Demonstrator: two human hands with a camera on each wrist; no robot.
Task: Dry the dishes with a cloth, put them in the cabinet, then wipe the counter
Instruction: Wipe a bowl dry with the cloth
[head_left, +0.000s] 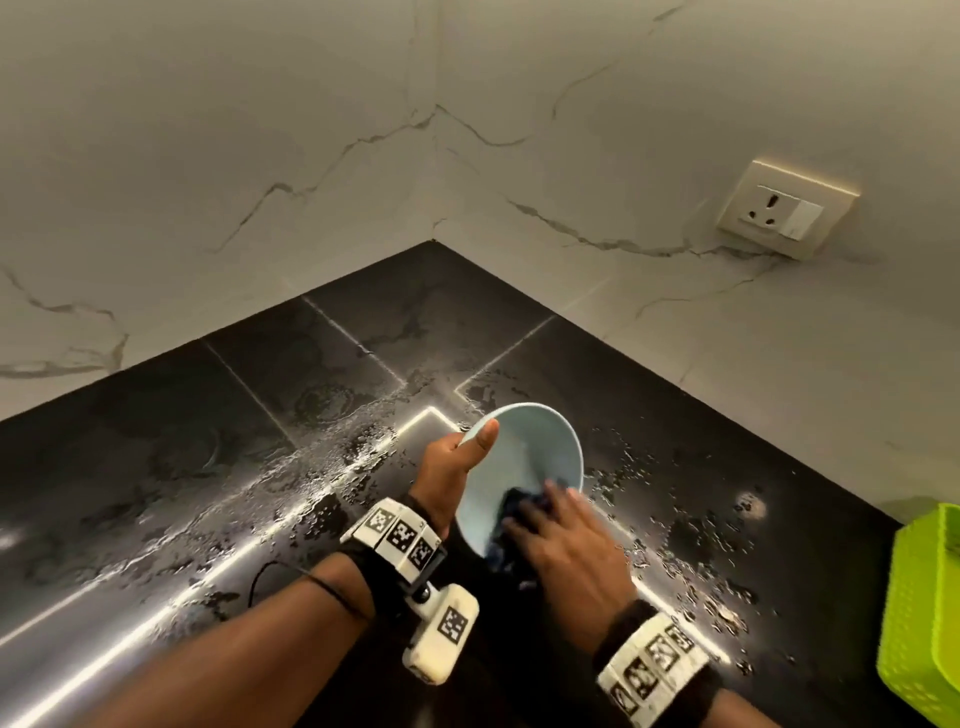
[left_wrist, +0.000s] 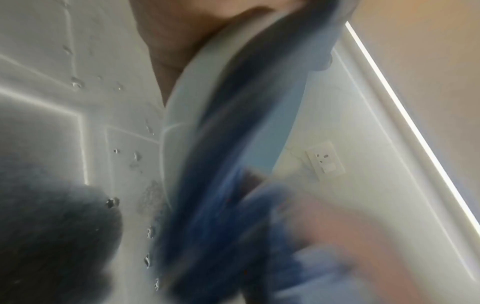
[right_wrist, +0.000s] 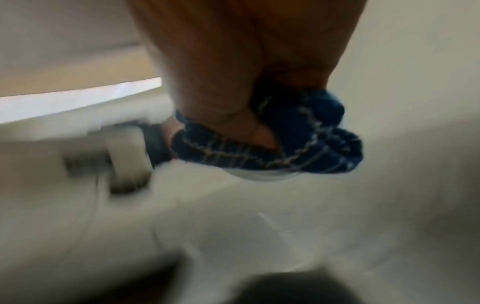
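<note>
Both hands work on one pale blue bowl (head_left: 524, 457), tilted above the wet black desk (head_left: 260, 415). Left hand (head_left: 452, 467) grips its rim, thumb over the edge. Right hand (head_left: 561, 540) clutches a dark blue checked cloth (head_left: 519, 506) inside the bowl. Right of the bowl sits a green basket (head_left: 924, 608).

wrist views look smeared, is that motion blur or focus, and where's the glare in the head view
Left wrist view: the dark blue cloth and pale blue plate streak lengthwise, while the wall socket is only soft, so mostly motion blur. Right wrist view: the cloth's weave reads fairly clearly; the surroundings smear. Head view: sharp, with bright strip-light glare on the wet black counter.
</note>
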